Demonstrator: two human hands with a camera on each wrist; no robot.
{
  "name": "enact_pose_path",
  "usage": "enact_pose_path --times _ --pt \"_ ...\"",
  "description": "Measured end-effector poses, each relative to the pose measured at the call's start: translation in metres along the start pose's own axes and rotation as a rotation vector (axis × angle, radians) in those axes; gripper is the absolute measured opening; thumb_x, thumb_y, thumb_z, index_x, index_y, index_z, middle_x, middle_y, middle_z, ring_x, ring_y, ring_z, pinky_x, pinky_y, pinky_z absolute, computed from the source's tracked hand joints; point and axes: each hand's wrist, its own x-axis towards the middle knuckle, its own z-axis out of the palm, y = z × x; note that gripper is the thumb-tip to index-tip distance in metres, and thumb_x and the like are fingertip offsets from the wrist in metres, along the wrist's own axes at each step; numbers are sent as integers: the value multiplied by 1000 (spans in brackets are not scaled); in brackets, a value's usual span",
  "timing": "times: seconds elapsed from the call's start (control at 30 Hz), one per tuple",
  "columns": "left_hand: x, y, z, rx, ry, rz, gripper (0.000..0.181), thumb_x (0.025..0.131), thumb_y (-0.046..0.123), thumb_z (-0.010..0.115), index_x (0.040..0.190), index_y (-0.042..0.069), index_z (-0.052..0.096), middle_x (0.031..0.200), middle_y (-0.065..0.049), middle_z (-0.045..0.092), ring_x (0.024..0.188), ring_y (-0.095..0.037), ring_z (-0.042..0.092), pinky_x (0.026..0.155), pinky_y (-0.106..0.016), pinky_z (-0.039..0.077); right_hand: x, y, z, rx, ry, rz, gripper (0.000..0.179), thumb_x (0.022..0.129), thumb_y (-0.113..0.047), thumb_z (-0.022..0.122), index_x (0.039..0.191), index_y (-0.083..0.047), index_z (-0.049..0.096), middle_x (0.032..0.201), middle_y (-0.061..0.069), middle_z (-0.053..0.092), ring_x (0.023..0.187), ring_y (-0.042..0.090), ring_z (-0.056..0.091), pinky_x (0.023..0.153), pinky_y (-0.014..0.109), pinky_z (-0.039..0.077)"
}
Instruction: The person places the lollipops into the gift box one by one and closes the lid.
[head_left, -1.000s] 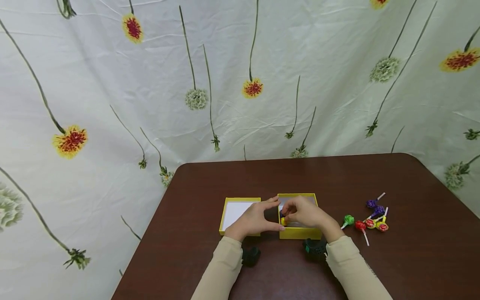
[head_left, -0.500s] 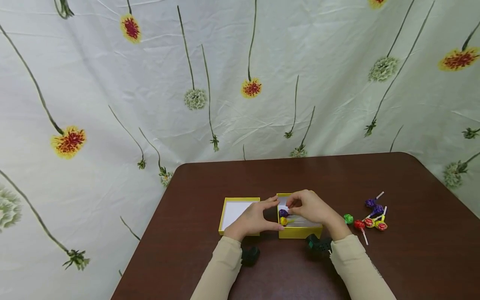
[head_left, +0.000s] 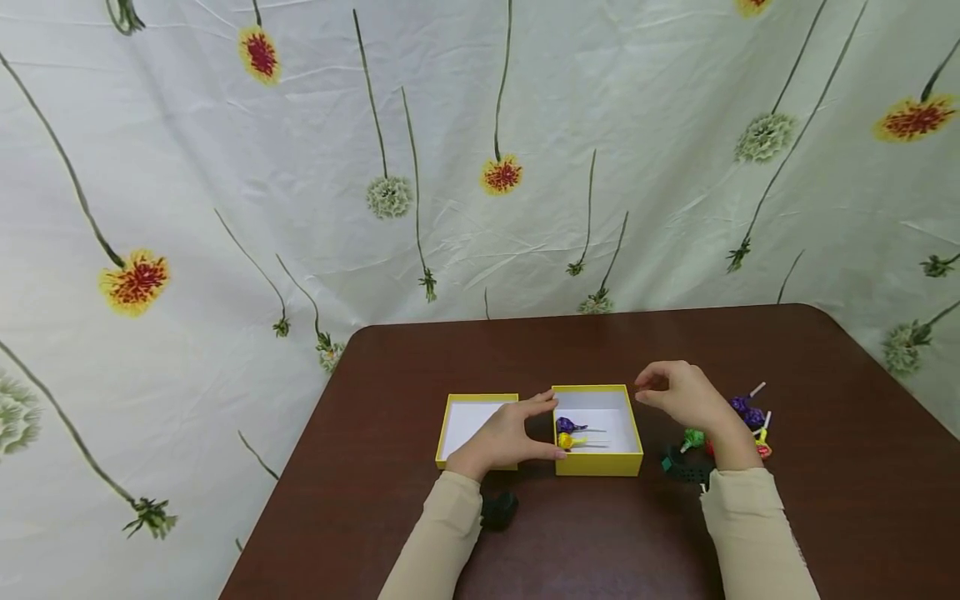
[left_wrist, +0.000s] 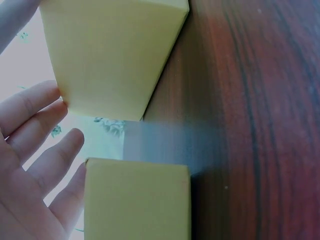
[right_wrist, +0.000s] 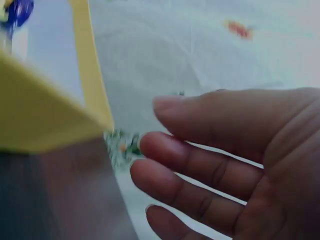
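A yellow box with a white inside stands without its lid on the brown table. At its left end lie a purple lollipop and a yellow lollipop, sticks pointing right. My left hand touches the box's left side, thumb by the front corner and fingertips at the back one; in the left wrist view its fingers are nearly straight against the wall. My right hand is raised beyond the box's right edge, holding nothing. Its fingers are loosely bent and apart from the thumb.
The yellow lid, white inside up, lies left of the box, partly behind my left hand. Several lollipops, purple, green and others, lie at the right, partly hidden by my right wrist. A flowered cloth hangs behind the table.
My right hand has let go of the purple and yellow lollipops' spot, risen out of the box and moved right. My left hand stays at the box's left side.
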Motion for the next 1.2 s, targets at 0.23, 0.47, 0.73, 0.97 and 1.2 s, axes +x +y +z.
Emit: enact_pose_path --times 0.23,0.47,0.73,0.97,1.2 --pt "-2 0 2 9 1 -23 82 81 41 84 151 19 47 162 10 36 152 -22 30 119 -49 35 -8 27 -7 30 -25 83 20 94 -13 68 109 2 69 100 14 71 86 23 64 76 39 57" --pt "-3 1 2 0 -2 -34 82 81 41 83 151 22 47 161 12 35 152 -21 30 119 -48 35 -14 47 -13 29 -85 100 24 93 -12 69 109 6 68 95 14 69 82 21 61 69 33 53" --pt "-2 0 2 8 -2 -29 83 81 42 83 152 21 46 161 13 34 152 -20 29 119 -47 36 -18 68 -18 -5 -131 102 24 89 -13 71 102 7 69 91 13 70 78 19 60 66 31 50" --pt "-2 -1 1 18 0 -21 83 81 43 83 152 22 46 162 13 33 152 -21 29 119 -48 35 -21 74 -21 37 -168 180 27 88 -14 73 102 8 67 90 13 67 68 16 52 59 30 46" --pt "-1 0 0 26 2 -19 82 81 44 83 152 23 46 162 13 33 152 -22 30 119 -48 36 -22 73 -22 49 -196 206 28 89 -16 72 102 9 66 84 7 62 64 13 46 55 29 41"
